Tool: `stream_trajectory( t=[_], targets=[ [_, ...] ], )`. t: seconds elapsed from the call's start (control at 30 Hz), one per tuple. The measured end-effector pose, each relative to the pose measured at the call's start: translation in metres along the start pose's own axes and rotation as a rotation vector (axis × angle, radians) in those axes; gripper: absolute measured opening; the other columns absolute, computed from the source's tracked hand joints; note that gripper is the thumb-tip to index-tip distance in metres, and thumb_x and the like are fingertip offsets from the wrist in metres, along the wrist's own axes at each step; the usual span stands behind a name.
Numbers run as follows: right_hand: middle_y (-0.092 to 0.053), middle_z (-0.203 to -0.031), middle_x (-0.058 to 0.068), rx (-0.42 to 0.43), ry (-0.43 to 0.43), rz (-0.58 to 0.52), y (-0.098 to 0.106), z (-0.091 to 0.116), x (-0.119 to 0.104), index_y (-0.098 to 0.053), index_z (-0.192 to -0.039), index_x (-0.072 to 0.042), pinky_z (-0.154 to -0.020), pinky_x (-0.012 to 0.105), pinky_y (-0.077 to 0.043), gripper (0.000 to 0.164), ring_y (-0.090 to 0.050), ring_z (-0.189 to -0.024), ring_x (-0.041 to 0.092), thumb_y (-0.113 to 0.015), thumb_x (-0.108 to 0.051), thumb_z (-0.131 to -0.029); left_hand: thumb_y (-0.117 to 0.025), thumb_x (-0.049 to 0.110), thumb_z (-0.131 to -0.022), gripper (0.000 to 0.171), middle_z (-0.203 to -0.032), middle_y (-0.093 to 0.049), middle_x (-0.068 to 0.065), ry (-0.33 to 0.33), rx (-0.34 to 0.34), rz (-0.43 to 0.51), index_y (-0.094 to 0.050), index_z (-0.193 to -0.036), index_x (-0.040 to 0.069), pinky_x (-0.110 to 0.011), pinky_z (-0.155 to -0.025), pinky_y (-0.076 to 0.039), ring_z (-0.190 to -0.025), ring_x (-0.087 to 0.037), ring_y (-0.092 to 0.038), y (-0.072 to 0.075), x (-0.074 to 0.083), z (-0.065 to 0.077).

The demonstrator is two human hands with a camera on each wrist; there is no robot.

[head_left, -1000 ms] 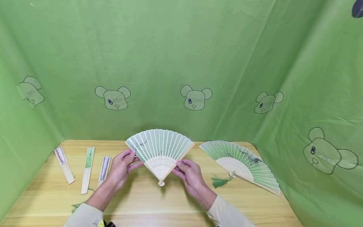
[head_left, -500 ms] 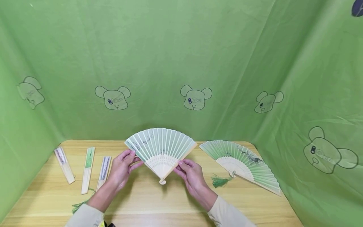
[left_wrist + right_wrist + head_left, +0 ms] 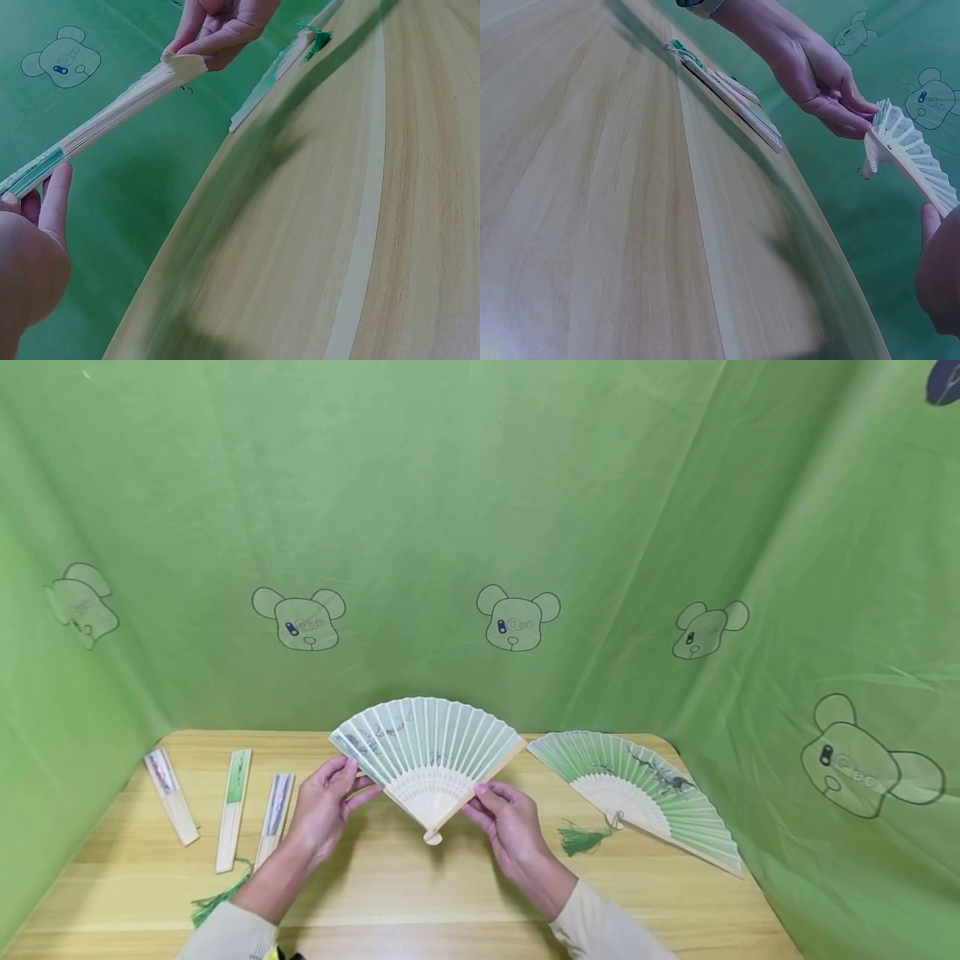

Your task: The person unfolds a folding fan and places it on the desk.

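A pale green folding fan (image 3: 427, 735) with a dark branch print is spread in an arc above the table, its pivot toward me. My left hand (image 3: 324, 806) pinches its left edge between thumb and fingers. On the other side, my right hand (image 3: 512, 827) pinches the right guard stick. The left wrist view shows the fan's ribs (image 3: 112, 112) nearly edge-on between both hands. In the right wrist view the pleated leaf (image 3: 915, 146) fans out, with the left hand (image 3: 817, 75) behind it.
A second green fan (image 3: 637, 785) lies spread at the right, with a green tassel (image 3: 583, 839). At left lie three folded fans: a purple-tipped one (image 3: 171, 797), a green one (image 3: 233, 810) and a blue-grey one (image 3: 275, 814) partly behind my arm. Green cloth (image 3: 420, 527) surrounds the wooden table (image 3: 420, 910).
The held fan has spread slightly wider, and its right edge and pivot have shifted a little right along with my right hand. My left hand has barely moved.
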State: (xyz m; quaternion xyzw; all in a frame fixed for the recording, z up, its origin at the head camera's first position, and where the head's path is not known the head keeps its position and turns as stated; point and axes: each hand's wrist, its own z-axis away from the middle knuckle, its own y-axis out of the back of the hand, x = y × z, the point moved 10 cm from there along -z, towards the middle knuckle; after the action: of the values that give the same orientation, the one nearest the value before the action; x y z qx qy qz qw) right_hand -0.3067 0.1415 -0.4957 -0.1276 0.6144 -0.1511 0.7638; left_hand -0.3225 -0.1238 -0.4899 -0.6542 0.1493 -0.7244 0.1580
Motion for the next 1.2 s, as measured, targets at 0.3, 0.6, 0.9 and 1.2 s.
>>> stream_trajectory(
  t=[0.3,0.6,0.9,1.2],
  targets=[
    [-0.062,-0.094,0.007,0.029,0.02,-0.014,0.003,-0.001,-0.002,-0.054,-0.116,0.013,-0.096,0.027,-0.067,0.019,-0.066,-0.089,0.014,-0.056,-0.001,-0.104,-0.046,0.011,-0.111,0.027,-0.109,-0.073,0.003,-0.014,0.015,0.015,-0.05,-0.134,-0.002,-0.031,-0.101,-0.064,-0.1,-0.013,-0.072,0.002,0.0,0.002],
    [-0.062,-0.096,0.008,0.053,0.033,-0.029,0.005,0.0,-0.002,-0.054,-0.113,0.012,-0.096,0.028,-0.067,0.016,-0.067,-0.09,0.015,-0.056,-0.001,-0.104,-0.044,0.007,-0.11,0.031,-0.107,-0.073,0.001,-0.001,0.044,0.04,-0.046,-0.139,-0.005,-0.033,-0.102,-0.064,-0.102,-0.016,-0.072,0.003,-0.004,0.001],
    [-0.062,-0.097,0.008,0.098,0.039,-0.052,0.011,-0.001,-0.001,-0.054,-0.112,0.011,-0.096,0.026,-0.067,0.013,-0.068,-0.09,0.014,-0.054,0.0,-0.105,-0.045,0.006,-0.11,0.019,-0.105,-0.074,-0.001,-0.002,0.068,0.068,-0.05,-0.127,-0.001,-0.033,-0.103,-0.064,-0.098,-0.016,-0.074,0.006,-0.006,0.002],
    [-0.062,-0.098,0.008,0.132,0.047,-0.059,0.017,-0.003,-0.002,-0.054,-0.113,0.012,-0.097,0.026,-0.066,0.014,-0.068,-0.09,0.014,-0.052,0.001,-0.105,-0.045,0.002,-0.109,0.021,-0.102,-0.076,-0.001,-0.001,0.089,0.062,-0.048,-0.128,-0.005,-0.032,-0.101,-0.064,-0.096,-0.017,-0.076,0.008,-0.009,0.003]
  ],
)
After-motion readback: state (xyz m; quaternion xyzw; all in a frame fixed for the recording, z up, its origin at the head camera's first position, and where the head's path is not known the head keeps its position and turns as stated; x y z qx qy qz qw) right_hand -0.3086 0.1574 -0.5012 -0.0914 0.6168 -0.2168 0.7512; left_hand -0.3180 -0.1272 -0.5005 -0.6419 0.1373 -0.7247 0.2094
